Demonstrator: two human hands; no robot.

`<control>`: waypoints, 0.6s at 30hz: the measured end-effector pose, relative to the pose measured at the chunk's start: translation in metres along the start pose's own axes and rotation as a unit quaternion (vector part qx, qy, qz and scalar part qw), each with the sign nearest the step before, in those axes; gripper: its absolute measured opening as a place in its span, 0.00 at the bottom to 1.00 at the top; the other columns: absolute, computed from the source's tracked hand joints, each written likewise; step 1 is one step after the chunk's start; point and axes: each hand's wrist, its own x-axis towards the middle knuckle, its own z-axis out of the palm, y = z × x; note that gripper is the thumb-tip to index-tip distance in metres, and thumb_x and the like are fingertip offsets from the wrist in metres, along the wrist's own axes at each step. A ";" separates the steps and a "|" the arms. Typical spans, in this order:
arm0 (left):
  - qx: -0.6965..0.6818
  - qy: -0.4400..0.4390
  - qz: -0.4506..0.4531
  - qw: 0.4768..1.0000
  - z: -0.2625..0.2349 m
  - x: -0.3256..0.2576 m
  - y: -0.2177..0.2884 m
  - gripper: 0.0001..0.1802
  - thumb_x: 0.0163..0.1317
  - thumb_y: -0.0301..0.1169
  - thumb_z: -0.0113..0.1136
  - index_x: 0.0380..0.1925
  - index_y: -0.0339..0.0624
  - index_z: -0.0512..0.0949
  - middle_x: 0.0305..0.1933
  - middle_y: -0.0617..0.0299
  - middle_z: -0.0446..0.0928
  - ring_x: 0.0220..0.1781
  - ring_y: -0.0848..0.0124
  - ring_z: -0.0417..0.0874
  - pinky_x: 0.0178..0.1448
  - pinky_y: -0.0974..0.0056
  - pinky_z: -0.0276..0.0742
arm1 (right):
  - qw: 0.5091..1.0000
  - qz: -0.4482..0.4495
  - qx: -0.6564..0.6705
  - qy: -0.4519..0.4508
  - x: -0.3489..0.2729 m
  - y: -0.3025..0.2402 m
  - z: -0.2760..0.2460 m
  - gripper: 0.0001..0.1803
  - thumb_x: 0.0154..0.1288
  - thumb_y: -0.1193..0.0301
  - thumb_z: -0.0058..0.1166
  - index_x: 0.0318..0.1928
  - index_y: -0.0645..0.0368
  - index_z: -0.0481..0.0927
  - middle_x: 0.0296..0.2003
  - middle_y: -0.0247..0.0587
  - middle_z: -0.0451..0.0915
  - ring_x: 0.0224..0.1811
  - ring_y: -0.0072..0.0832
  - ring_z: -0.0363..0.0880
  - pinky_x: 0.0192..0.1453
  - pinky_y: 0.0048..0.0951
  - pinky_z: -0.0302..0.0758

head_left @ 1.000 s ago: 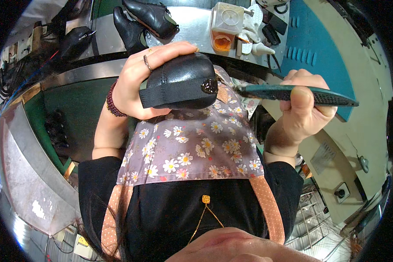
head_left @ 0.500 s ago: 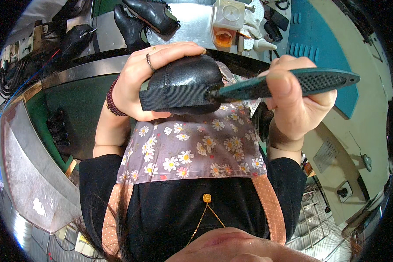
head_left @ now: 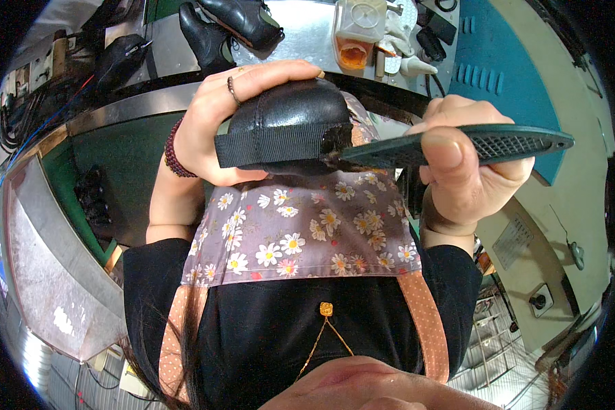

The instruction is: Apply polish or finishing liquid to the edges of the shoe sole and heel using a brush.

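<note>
My left hand (head_left: 210,116) is wrapped round a black leather shoe (head_left: 292,106), its rounded end facing me. Across the shoe runs a black ribbed heel band (head_left: 266,146). A dark green brush (head_left: 389,152) with a textured, flat handle is gripped between the thumb and fingers of my right hand (head_left: 468,164). The brush's tip touches the right end of the ribbed band, where a wet-looking dark brown patch shows. The bristles are mostly hidden in that patch.
Beyond my hands, a pair of black shoes (head_left: 219,34) rests on a metal bench. A clear container with orange liquid (head_left: 353,51), a white cloth (head_left: 393,31) and a white nozzle bottle (head_left: 417,66) stand to its right. A pale metal ledge (head_left: 44,260) lies at left.
The brush tip has moved down and slightly left along the ribbed band's right end, with my right hand lower. The dark wet patch there is larger. My left hand has barely moved.
</note>
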 end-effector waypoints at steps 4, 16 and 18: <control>0.003 0.000 0.002 1.000 0.001 0.001 -0.001 0.52 0.40 0.64 0.65 0.52 0.26 0.73 0.53 0.43 0.76 0.56 0.54 0.79 0.62 0.56 0.71 | 0.999 -0.009 -0.037 0.031 0.002 0.004 0.000 0.16 0.57 0.65 0.65 0.26 0.67 0.77 0.19 0.39 0.74 0.13 0.16 0.63 0.17 0.17 0.56; 0.006 -0.010 -0.012 1.000 0.001 0.003 0.002 0.49 0.42 0.63 0.63 0.50 0.26 0.73 0.51 0.40 0.77 0.54 0.51 0.79 0.62 0.54 0.71 | 0.998 -0.045 -0.023 0.045 0.012 0.016 -0.004 0.11 0.58 0.68 0.64 0.29 0.65 0.80 0.21 0.34 0.76 0.13 0.12 0.65 0.17 0.14 0.58; -0.001 -0.010 -0.001 1.000 0.001 0.004 0.002 0.46 0.43 0.57 0.64 0.52 0.26 0.72 0.52 0.41 0.76 0.55 0.51 0.79 0.61 0.55 0.71 | 0.996 -0.021 0.000 0.081 0.009 0.015 -0.005 0.13 0.60 0.66 0.63 0.30 0.65 0.79 0.21 0.36 0.76 0.13 0.13 0.65 0.17 0.14 0.57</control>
